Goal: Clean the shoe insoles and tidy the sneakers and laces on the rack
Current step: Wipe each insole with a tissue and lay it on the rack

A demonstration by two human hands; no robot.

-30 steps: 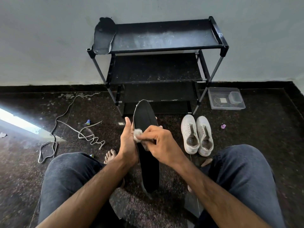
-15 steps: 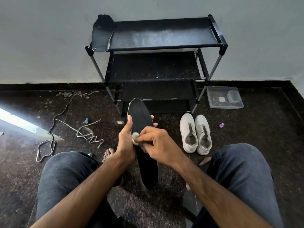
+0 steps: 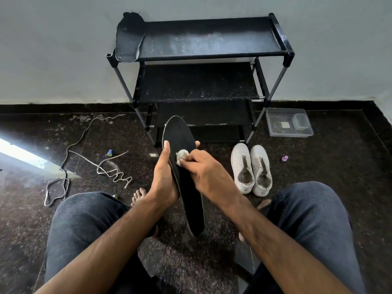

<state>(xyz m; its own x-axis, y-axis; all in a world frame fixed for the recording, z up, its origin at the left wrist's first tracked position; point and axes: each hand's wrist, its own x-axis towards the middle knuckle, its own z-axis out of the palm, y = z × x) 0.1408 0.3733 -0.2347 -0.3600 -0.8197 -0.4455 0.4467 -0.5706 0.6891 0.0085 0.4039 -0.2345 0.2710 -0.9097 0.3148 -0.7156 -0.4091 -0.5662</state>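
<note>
Left hand [image 3: 163, 179] fingers [image 3: 197, 143] wrap insole [image 3: 186, 187]; right hand [image 3: 203, 172] pinches wad [image 3: 182, 154].

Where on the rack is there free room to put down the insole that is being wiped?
The rack's top shelf is bare from the other insole at its left end to the right rail. The middle shelf shows nothing on it. The floor is crowded: laces at left, sneakers and a plastic box at right.
</note>
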